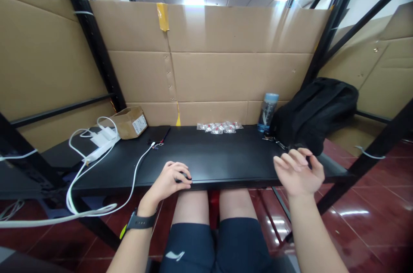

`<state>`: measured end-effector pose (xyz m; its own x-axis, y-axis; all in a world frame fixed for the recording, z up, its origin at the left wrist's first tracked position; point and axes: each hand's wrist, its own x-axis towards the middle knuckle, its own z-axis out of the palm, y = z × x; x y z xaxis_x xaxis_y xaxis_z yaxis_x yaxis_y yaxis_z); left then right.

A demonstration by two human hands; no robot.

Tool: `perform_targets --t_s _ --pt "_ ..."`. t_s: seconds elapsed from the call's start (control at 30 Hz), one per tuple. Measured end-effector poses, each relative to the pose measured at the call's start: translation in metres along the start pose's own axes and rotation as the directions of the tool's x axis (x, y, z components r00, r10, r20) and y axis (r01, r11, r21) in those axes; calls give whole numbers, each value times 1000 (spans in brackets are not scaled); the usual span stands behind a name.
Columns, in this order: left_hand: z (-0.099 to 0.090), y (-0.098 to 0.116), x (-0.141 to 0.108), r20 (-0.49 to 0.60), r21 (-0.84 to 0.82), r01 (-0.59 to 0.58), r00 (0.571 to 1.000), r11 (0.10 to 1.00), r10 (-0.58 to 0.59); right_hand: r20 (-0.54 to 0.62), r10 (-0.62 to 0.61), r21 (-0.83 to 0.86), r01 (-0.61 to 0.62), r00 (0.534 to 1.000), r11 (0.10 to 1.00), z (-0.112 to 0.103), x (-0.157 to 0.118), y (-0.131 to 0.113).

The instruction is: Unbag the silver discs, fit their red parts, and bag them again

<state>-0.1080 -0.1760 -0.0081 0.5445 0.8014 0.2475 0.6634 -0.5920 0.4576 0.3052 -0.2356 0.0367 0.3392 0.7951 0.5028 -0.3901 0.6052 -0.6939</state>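
My left hand (172,179), with a dark watch (140,221) on its wrist, rests at the front edge of the black table (213,161). Its fingers are curled, and a small dark thing, too small to name, shows between thumb and fingers. My right hand (299,172) is raised over the table's front right, palm up, fingers loosely bent and apart, with nothing visible in it. Beyond it lie some keys (280,144) beside a black backpack (318,111). Several small clear packets (220,127) with red bits lie at the back middle.
A blue-lidded bottle (267,112) stands beside the backpack. At the back left are an open cardboard box (130,123), a white power strip (101,141) with cables, and a dark flat device (160,134) near a white cable end. Black metal posts flank the table.
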Motion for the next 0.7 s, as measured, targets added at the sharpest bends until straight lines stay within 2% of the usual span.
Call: perform_targets --t_s 0.07,0.13,0.2,0.23,0.3,0.37,0.4,0.43,0.47,0.5,0.53,0.6,0.63,0.67,0.7 --pt "0 2 0 -21 -59 -20 1000 998 19 37 48 2 -48 998 999 5 0 7" --pt "-2 3 -1 -71 -186 -52 997 981 39 55 99 46 -101 994 994 10 0 11" --pt "-5 5 -3 -190 -386 -102 981 917 30 74 130 86 -136 989 987 14 -1 12" --pt "-6 6 -5 -278 -494 -146 961 857 4 85 135 90 -143 987 986 15 -2 13" --pt "-11 9 -10 -480 -655 -282 872 701 -98 104 141 76 -149 985 986 15 -3 13" --pt "-16 13 -15 -621 -713 -411 747 568 -237 102 153 69 -161 983 985 14 -3 14" --pt "-18 15 -17 -651 -722 -445 696 530 -303 100 163 76 -171 981 982 13 -3 16" --pt "-20 17 -17 -658 -731 -446 662 517 -360 102 176 83 -184 979 979 12 -2 17" --pt "-21 18 -16 -649 -740 -419 649 526 -397 113 190 83 -200 975 976 11 -1 20" --pt "-22 18 -13 -634 -743 -370 658 558 -407 129 205 64 -214 970 975 10 0 23" --pt "-21 18 -10 -615 -725 -302 688 619 -385 148 222 16 -226 964 974 9 2 27" --pt "-16 17 -3 -554 -572 -114 783 812 -281 198 266 -198 -227 943 954 5 5 37" --pt "-11 17 0 -513 -425 -12 827 905 -230 226 285 -358 -193 931 914 3 6 43" --pt "-5 16 3 -464 -251 80 865 965 -192 258 303 -533 -127 918 837 1 6 50" --pt "1 16 6 -416 -78 158 892 984 -176 292 310 -686 -28 905 727 -1 5 57"
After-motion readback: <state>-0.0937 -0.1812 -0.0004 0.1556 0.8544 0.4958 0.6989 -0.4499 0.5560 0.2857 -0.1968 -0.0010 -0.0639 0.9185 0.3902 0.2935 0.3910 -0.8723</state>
